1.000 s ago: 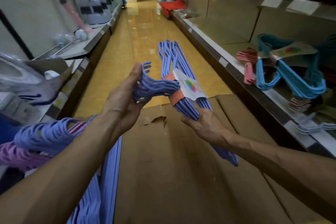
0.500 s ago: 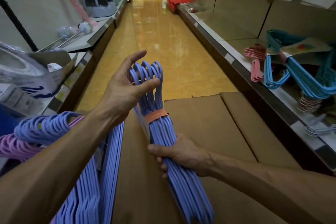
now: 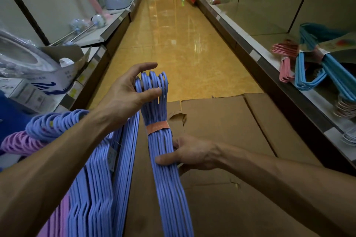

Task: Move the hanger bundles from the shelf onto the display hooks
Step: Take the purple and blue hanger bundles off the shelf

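Left arm: bare forearm reaching forward from the lower left.
Left hand (image 3: 128, 90): thumb and fingers curled about the hook end of the blue hanger bundle (image 3: 163, 159), index finger raised.
Right arm: bare forearm entering from the lower right.
Right hand (image 3: 192, 153): gripping the bundle's middle, thumb across the top.

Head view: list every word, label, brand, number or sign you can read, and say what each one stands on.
No text here can be read.
Orange band round the held hanger bundle: faint print, too small.
White box on the left shelf: blue print, blurred.
Tag on the hung purple hangers: too small.
Card on the blue hangers: blurred.
Yellow shelf-edge tags: unreadable.
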